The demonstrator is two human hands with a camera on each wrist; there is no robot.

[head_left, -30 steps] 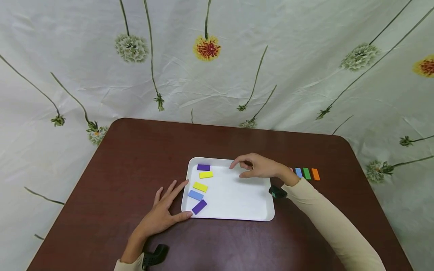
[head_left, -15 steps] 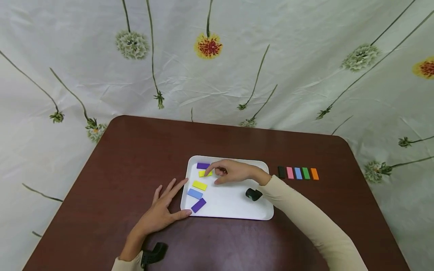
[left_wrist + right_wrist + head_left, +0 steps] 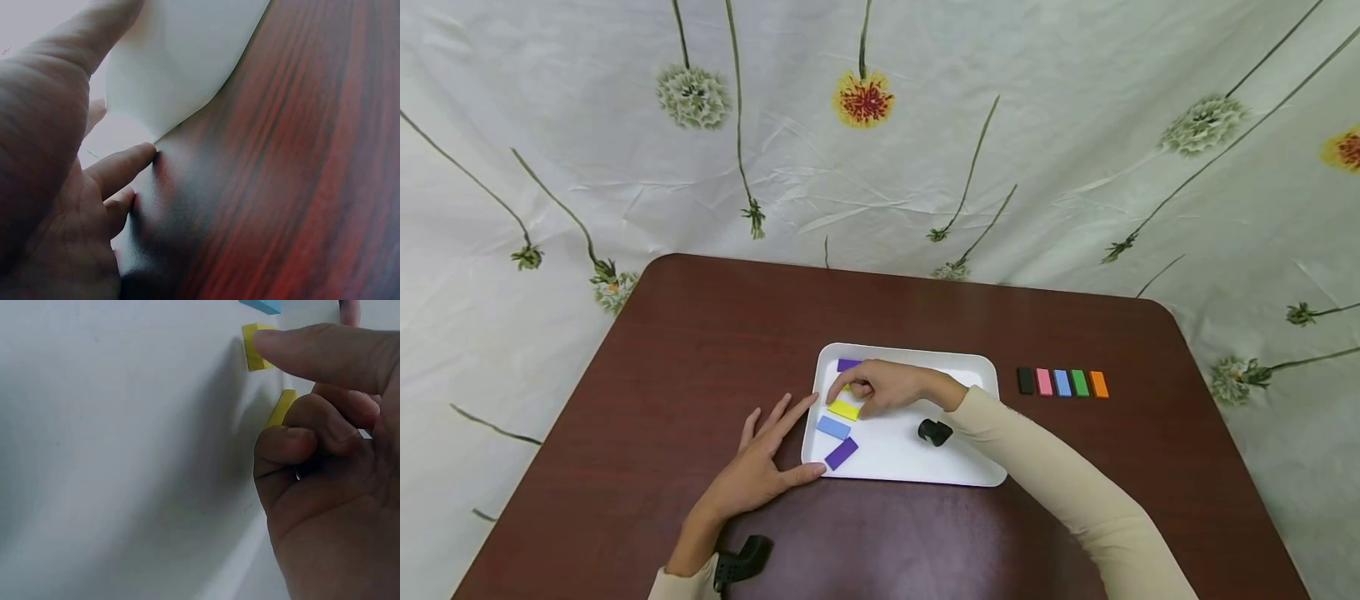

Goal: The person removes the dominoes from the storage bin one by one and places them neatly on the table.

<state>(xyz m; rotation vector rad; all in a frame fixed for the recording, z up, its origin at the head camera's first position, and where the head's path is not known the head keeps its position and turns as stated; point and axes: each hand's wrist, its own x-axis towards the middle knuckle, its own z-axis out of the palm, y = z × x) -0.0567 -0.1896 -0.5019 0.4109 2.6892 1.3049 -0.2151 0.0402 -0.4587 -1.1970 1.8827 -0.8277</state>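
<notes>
My right hand [image 3: 883, 387] reaches over the left part of a white tray [image 3: 925, 462]. Its index finger and thumb pinch the two ends of the lower yellow block [image 3: 844, 411]; in the right wrist view the thumb lies over that yellow block [image 3: 251, 353], the other fingers curled. The second yellow block [image 3: 281, 409] is mostly behind the hand. A purple block [image 3: 847, 364] peeks out above it. Nearer me lie a blue block [image 3: 833, 427] and another purple block [image 3: 842, 454]. My left hand [image 3: 763, 467] rests with spread fingers, fingertip and thumb at the tray's left edge.
To the right of the tray, on the brown table [image 3: 925, 542], stands a row of blocks: black [image 3: 1025, 381], pink [image 3: 1044, 382], blue [image 3: 1062, 382], green [image 3: 1079, 382] and orange [image 3: 1099, 384]. A flowered cloth [image 3: 880, 192] hangs behind the table.
My right hand has swept left across the tray, passing the upper yellow block and coming down to the lower one. The row on the right is uncovered. My left hand stays put.
</notes>
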